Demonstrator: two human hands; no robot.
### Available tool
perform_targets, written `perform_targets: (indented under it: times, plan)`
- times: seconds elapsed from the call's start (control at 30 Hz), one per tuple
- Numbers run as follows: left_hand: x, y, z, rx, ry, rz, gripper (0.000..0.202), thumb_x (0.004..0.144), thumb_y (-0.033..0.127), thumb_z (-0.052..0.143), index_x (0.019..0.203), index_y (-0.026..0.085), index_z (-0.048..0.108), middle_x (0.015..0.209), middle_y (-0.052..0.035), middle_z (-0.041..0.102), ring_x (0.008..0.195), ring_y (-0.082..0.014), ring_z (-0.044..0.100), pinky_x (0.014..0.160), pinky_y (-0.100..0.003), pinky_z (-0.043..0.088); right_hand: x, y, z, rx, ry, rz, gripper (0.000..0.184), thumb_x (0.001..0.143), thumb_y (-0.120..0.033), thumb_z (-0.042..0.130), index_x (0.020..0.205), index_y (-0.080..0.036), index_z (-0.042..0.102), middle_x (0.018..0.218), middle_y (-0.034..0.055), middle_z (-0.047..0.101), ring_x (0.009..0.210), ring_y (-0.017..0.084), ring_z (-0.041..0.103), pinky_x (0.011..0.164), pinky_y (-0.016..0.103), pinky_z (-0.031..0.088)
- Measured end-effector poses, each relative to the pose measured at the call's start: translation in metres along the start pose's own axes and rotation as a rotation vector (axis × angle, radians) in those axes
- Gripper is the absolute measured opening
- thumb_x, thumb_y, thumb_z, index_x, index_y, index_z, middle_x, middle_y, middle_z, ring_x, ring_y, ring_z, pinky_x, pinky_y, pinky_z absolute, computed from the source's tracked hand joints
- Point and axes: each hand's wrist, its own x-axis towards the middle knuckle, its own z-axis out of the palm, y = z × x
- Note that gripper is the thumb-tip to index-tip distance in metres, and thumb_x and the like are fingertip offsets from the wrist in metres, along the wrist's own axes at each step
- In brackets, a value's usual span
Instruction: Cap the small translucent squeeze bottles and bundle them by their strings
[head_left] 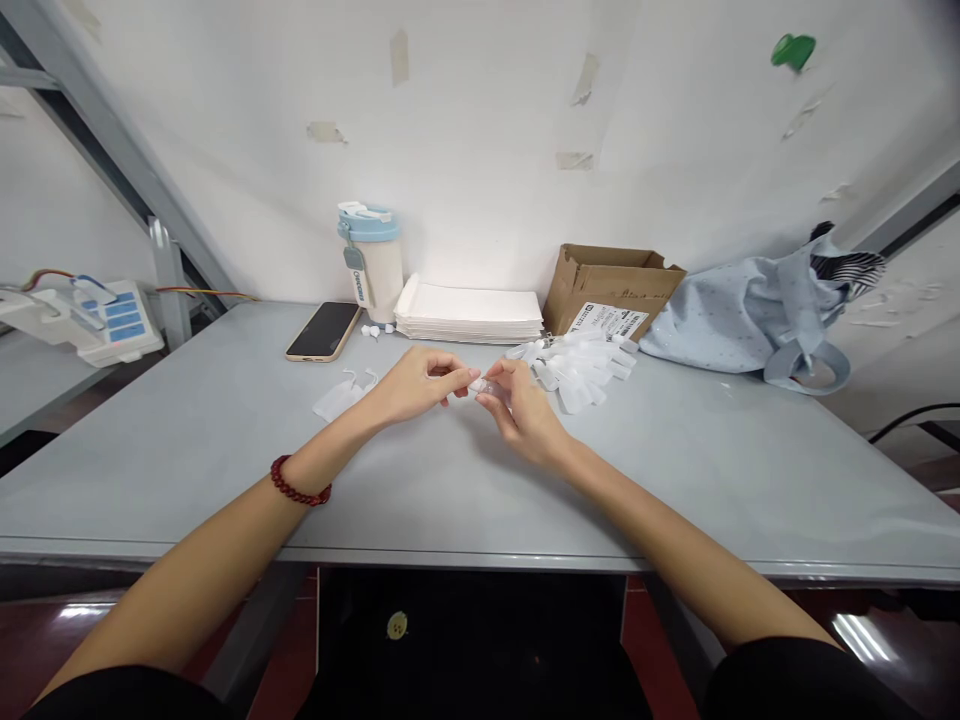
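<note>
My left hand (431,384) and my right hand (519,402) meet over the middle of the table. Between their fingertips is a small clear and white plastic piece (480,385). The left thumb and fingers pinch its white end, and the right fingers close round the clear part; its exact kind is too small to tell. Right beside my right hand lies a fanned pile of translucent white pouch-like pieces (581,370). Under and left of my left wrist, a flat white pouch (337,399) with thin loops rests on the table.
Along the wall stand a cream and blue cup (382,265), a stack of white paper or envelopes (472,315) and an open cardboard box (611,285). A phone (324,331) lies left of them. A light-blue cloth bag (739,315) occupies the back right; a power strip (112,320) sits far left.
</note>
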Motion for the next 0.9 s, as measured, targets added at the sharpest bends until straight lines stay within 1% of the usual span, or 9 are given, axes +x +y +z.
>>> perform_targets:
  times: [0.13,0.27,0.4,0.5,0.57,0.63,0.7,0.77,0.9]
  plan:
    - [-0.001,0.0,0.0,0.029,-0.069,0.028,0.035,0.086,0.046,0.056,0.072,0.015,0.067,0.072,-0.0038,0.067,0.063,-0.0137,0.057,0.058,-0.024,0.047,-0.001,0.003,0.004,-0.116,0.039,-0.087,0.017,0.093,-0.027,0.04,0.107,-0.023,0.031,0.091,0.0085,0.055,0.074,0.02,0.054,0.063,0.034,0.043]
    - [-0.001,-0.004,0.003,0.069,-0.068,0.09,0.037,0.089,0.047,0.052,0.073,0.016,0.065,0.068,-0.0019,0.063,0.061,-0.0119,0.053,0.055,-0.022,0.042,-0.001,-0.005,0.002,0.007,0.0,0.017,0.019,0.091,-0.025,0.042,0.105,-0.023,0.029,0.08,0.0029,0.054,0.067,0.017,0.051,0.062,0.032,0.04]
    - [-0.001,-0.007,0.005,0.12,-0.076,0.138,0.038,0.091,0.046,0.048,0.076,0.016,0.067,0.068,-0.0016,0.061,0.06,-0.0118,0.051,0.055,-0.022,0.038,0.002,-0.014,-0.007,0.475,-0.064,0.304,0.029,0.089,-0.037,0.051,0.102,-0.025,0.028,0.067,-0.0054,0.052,0.055,0.012,0.042,0.056,0.026,0.034]
    - [-0.002,-0.005,0.005,0.1,-0.089,0.153,0.035,0.09,0.044,0.05,0.082,0.016,0.069,0.071,-0.0021,0.063,0.064,-0.0129,0.054,0.058,-0.023,0.04,0.007,-0.015,-0.015,0.911,-0.237,0.533,0.03,0.086,-0.042,0.057,0.094,-0.024,0.034,0.064,-0.0071,0.046,0.046,0.006,0.027,0.047,0.022,0.021]
    - [-0.003,-0.002,0.004,0.083,-0.103,0.16,0.033,0.09,0.043,0.052,0.083,0.016,0.069,0.071,-0.0024,0.064,0.066,-0.0135,0.055,0.061,-0.023,0.042,0.01,-0.015,-0.019,1.086,-0.367,0.612,0.025,0.086,-0.041,0.056,0.087,-0.021,0.041,0.063,-0.0073,0.038,0.045,0.004,0.019,0.045,0.022,0.014]
    - [-0.004,0.001,0.003,0.069,-0.119,0.163,0.032,0.089,0.042,0.052,0.083,0.016,0.069,0.072,-0.0026,0.064,0.067,-0.0138,0.056,0.062,-0.023,0.043,0.011,-0.017,-0.02,1.149,-0.419,0.628,0.024,0.088,-0.041,0.053,0.083,-0.019,0.045,0.062,-0.0073,0.033,0.045,0.004,0.016,0.044,0.022,0.011]
    - [-0.004,0.002,0.002,0.061,-0.126,0.151,0.031,0.089,0.042,0.053,0.084,0.016,0.069,0.073,-0.0026,0.064,0.068,-0.0137,0.056,0.063,-0.023,0.043,0.011,-0.019,-0.019,1.101,-0.377,0.616,0.025,0.089,-0.043,0.051,0.083,-0.019,0.045,0.061,-0.0071,0.034,0.044,0.005,0.018,0.044,0.022,0.013]
    - [-0.004,0.002,0.001,0.061,-0.098,0.12,0.031,0.088,0.044,0.054,0.084,0.017,0.068,0.073,-0.0023,0.064,0.067,-0.0133,0.055,0.062,-0.023,0.043,0.009,-0.02,-0.016,0.936,-0.267,0.563,0.026,0.089,-0.046,0.051,0.086,-0.022,0.042,0.061,-0.0064,0.04,0.045,0.006,0.026,0.045,0.022,0.02]
    - [-0.002,-0.001,-0.001,0.052,0.008,0.082,0.036,0.088,0.047,0.052,0.076,0.016,0.064,0.069,-0.0019,0.061,0.061,-0.0122,0.052,0.057,-0.023,0.042,0.004,-0.011,-0.009,0.253,-0.01,0.245,0.027,0.087,-0.046,0.054,0.096,-0.022,0.043,0.07,-0.0011,0.051,0.057,0.013,0.043,0.054,0.027,0.035]
